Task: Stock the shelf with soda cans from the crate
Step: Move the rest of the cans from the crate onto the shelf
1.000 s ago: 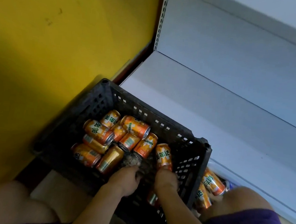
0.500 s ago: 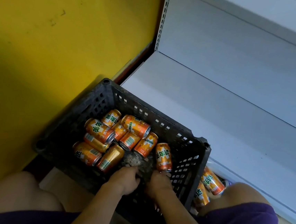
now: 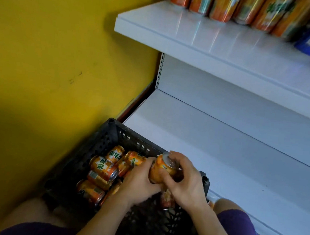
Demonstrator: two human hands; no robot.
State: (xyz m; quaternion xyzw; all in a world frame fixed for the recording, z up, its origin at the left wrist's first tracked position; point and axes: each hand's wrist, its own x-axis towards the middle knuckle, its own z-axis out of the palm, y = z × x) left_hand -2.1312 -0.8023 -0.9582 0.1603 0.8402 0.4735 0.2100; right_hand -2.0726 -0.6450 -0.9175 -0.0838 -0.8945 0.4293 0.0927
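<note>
Together gripping one orange can [image 3: 161,170] above the black crate [image 3: 98,146]: left hand [image 3: 140,180] and right hand [image 3: 185,182], fingers curled round it; more cans [image 3: 104,167] inside, below the white shelf [image 3: 224,135].

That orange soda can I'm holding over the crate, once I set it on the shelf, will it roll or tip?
The orange soda can is a smooth metal cylinder, so on its side it would probably roll, like those lying in the black crate. Upright it should stand steady, as the cans on the upper shelf do. Its glossy skin may be slippery; both the left hand and right hand grip it.
</note>
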